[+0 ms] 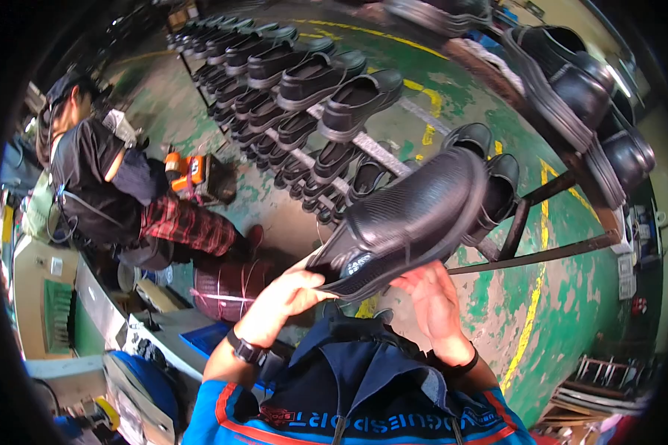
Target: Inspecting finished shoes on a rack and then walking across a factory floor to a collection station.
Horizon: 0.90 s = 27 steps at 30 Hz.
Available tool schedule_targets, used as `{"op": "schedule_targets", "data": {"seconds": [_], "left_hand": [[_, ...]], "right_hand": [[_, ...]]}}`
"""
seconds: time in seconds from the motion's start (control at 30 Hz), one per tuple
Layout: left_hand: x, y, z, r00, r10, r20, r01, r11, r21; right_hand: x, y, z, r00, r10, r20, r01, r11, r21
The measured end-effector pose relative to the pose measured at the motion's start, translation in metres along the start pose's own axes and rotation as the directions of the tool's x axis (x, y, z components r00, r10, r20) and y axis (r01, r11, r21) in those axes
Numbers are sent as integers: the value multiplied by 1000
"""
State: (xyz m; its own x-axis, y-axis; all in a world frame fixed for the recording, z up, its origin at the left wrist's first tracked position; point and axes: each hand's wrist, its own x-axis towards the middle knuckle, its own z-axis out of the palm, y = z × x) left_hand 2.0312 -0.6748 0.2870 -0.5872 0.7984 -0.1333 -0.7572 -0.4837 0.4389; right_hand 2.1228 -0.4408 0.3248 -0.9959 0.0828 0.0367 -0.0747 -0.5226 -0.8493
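A black slip-on shoe (416,211) with a ribbed upper is held up in front of my chest, tilted, its toe toward the upper right. My left hand (293,293) grips it at the heel end, thumb at the collar and the other fingers partly hidden. From below, my right hand (432,300) supports the sole side, with its fingertips hidden behind the shoe. Pale lettering shows on the insole inside the opening. Just beyond it stands a rack with rows of similar black shoes (356,100).
More black shoes (553,85) sit on a dark metal rack (534,263) at the right. On the left a person (104,178) in plaid trousers is near an orange-and-black machine (193,174). A dark red strapped bundle (226,289) and a workbench (96,297) are at the near left.
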Motion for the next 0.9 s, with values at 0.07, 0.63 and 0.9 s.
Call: {"op": "schedule_targets", "data": {"seconds": [0.07, 0.63, 0.9], "left_hand": [[0, -7, -3, 999, 42, -14, -43, 997, -71], [167, 24, 55, 895, 347, -279, -164, 840, 518], [114, -82, 32, 985, -105, -135, 157, 866, 475]], "right_hand": [[-2, -10, 9, 998, 38, -57, -40, 998, -38], [2, -69, -59, 796, -551, -251, -53, 350, -935], [-5, -57, -75, 750, -661, 3, 57, 60, -997]]}}
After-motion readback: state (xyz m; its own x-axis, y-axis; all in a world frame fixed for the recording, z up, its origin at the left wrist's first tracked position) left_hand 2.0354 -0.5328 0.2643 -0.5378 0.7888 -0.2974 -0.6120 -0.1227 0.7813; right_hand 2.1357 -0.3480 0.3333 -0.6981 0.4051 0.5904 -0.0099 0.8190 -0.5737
